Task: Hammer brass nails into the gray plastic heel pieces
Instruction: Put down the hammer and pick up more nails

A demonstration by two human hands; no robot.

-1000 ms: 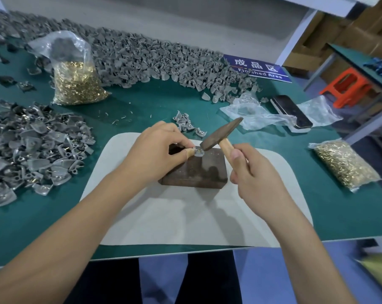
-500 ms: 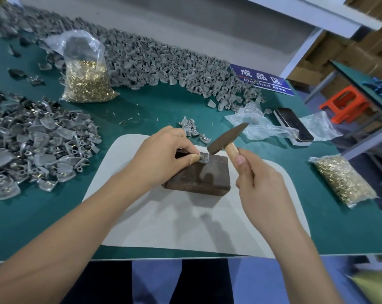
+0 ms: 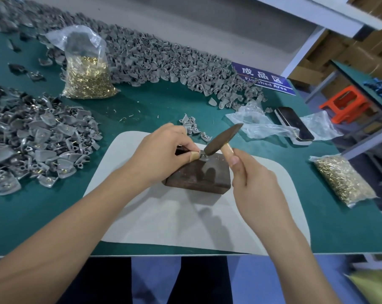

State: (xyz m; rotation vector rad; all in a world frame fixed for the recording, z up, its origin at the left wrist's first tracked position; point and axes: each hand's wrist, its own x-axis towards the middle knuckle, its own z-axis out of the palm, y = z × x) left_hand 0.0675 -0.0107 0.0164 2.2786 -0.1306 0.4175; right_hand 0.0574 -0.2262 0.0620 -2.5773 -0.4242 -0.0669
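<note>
My left hand (image 3: 163, 152) pinches a small gray heel piece (image 3: 204, 156) on top of a dark brown block (image 3: 198, 175), which sits on a white mat (image 3: 176, 216). My right hand (image 3: 253, 185) grips the wooden handle of a small hammer (image 3: 223, 139). The hammer's dark head is down on the heel piece at the block's far edge. Any nail under the head is hidden.
A heap of nailed gray pieces (image 3: 38, 139) lies at left, a long bank of gray pieces (image 3: 163, 60) at the back. Bags of brass nails stand at back left (image 3: 87, 77) and lie at right (image 3: 343, 178). A phone (image 3: 294, 126), plastic wrap (image 3: 258, 123) and a blue sign (image 3: 262, 77) are at right.
The hammer head rose a little half a second ago and has come back down onto the heel piece. My left hand has kept its pinch.
</note>
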